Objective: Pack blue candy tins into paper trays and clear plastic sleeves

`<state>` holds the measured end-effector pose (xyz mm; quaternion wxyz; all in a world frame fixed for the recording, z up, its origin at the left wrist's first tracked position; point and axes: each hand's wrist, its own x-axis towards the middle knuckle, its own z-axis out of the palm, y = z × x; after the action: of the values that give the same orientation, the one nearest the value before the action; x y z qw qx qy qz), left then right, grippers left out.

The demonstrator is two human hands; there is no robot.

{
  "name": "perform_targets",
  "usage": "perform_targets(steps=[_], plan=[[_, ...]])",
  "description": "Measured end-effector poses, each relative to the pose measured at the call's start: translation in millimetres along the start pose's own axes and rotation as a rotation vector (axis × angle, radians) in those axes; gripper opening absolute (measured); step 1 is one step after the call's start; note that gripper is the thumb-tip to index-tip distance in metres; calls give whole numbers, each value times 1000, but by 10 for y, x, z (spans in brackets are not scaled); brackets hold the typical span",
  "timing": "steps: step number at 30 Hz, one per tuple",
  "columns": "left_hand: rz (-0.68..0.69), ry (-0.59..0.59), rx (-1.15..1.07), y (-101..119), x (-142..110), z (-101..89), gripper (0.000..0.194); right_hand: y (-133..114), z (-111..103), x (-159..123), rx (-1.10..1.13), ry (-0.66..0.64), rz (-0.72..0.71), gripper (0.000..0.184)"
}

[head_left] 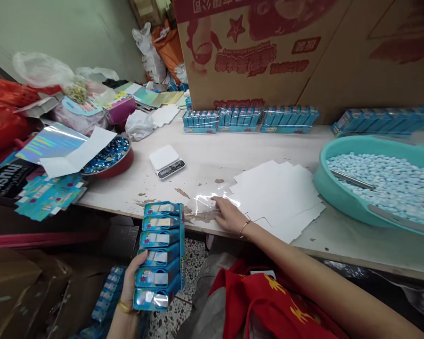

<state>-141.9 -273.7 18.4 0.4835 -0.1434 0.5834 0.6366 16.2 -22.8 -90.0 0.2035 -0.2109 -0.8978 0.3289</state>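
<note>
My left hand (133, 275) grips a tray of small blue candy boxes (160, 254) from its left side, the thumb pressed on the box fronts. The tray is tilted up in front of the table's near edge, with several boxes in one row. My right hand (229, 215) reaches over the table edge, its fingers apart and fingertips at a shiny clear plastic film (207, 200) lying flat on the tabletop. To the right of that hand, a fanned stack of white card sheets (275, 197) lies partly behind my wrist.
A teal basin (369, 214) of pale blue candies holds a metal scoop (353, 180). Wrapped candy trays (238, 118) line the back beside a large carton (268, 56). A white scale (165, 157) and red bowl (122, 165) of blue packets stand left.
</note>
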Motion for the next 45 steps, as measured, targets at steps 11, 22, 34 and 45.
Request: perform_targets(steps=[11,22,34,45], plan=[[107,-314,229,-555,514,334,74,226,41,10,271,157,-72,18],[93,-300,407,-508,883,307,71,128,-222,130,344,320,-118,16],[188,-389,323,-492,363,766,58,280,-326,180,644,124,-33,22],[165,-380,298,-269,412,956,57,350,-265,294,385,248,-62,23]])
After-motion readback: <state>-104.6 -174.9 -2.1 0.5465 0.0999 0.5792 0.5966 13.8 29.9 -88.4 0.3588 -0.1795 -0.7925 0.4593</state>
